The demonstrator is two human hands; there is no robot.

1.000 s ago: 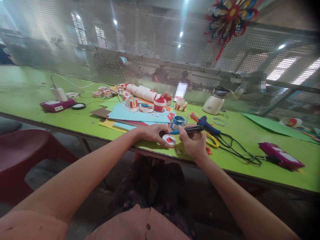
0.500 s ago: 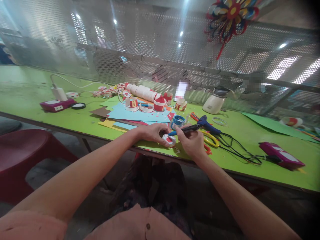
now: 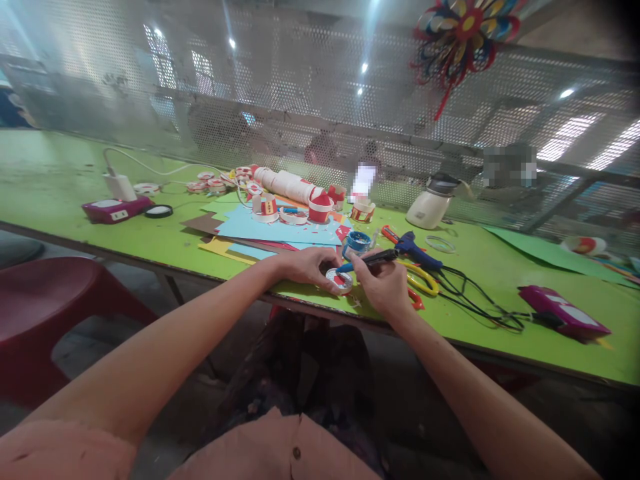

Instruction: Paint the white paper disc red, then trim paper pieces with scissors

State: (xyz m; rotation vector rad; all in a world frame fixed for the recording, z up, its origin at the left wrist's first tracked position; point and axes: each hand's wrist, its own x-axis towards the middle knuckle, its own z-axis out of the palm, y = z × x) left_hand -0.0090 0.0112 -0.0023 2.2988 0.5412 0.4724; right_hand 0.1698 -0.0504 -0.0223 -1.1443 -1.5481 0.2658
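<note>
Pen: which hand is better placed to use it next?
Probably the right hand: it holds the pen with its tip at the disc, while the left hand holds the disc.

Your left hand (image 3: 317, 268) grips a small round disc (image 3: 342, 283), white with red on its face, near the front edge of the green counter (image 3: 490, 260). Your right hand (image 3: 384, 285) holds a pen (image 3: 373, 260), its blue end at the disc. Just behind sits a blue jar (image 3: 357, 248). To your right lies a blue glue gun (image 3: 420, 254); farther back stands a cream jug (image 3: 427, 210). Coloured paper sheets (image 3: 280, 233) lie to your left.
</note>
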